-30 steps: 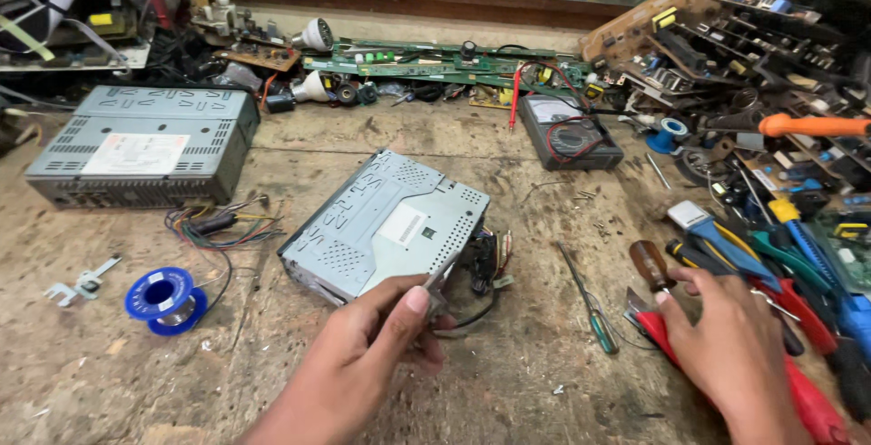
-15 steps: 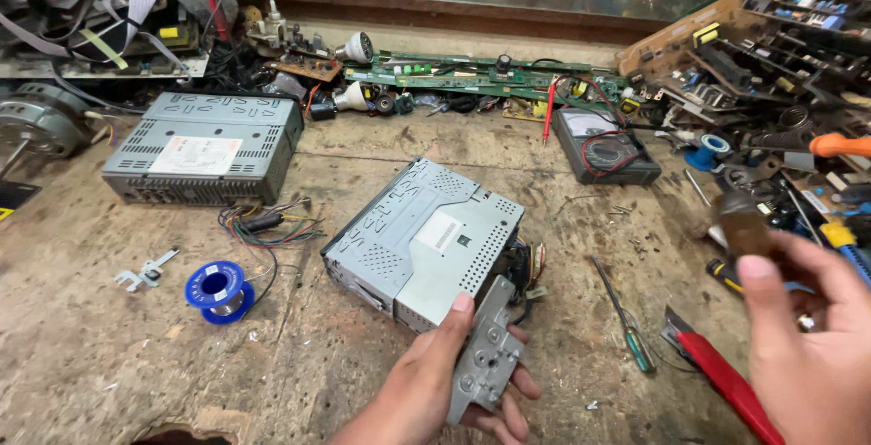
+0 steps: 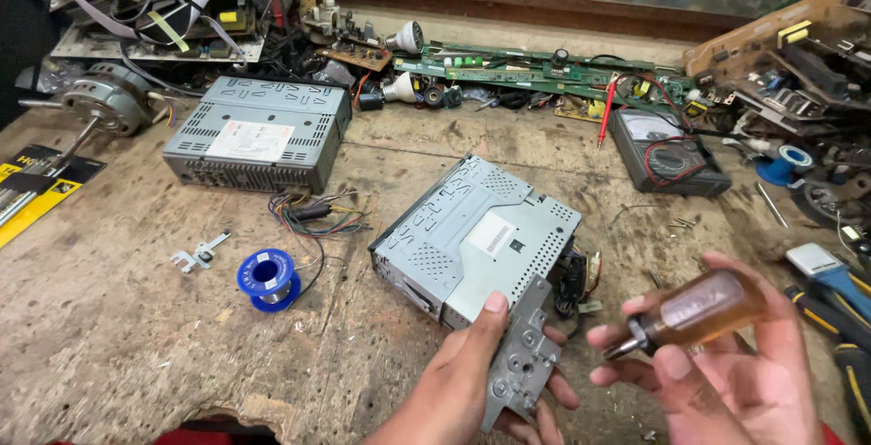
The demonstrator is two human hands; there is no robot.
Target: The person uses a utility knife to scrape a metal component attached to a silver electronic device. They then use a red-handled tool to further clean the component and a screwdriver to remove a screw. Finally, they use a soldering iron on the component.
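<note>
Head view: your left hand [image 3: 472, 381] grips a grey metal bracket [image 3: 523, 361] at the near corner of the silver car stereo [image 3: 476, 236] lying mid-bench. Your right hand [image 3: 726, 363] clasps an amber-handled screwdriver [image 3: 694, 311], just beside the bracket.

screwdriver [image 3: 694, 311]: blade hidden behind right hand [image 3: 726, 372] | right hand: wrist cut off by bottom edge | metal bracket [image 3: 519, 359]: lower end hidden by left hand [image 3: 472, 381]
</note>
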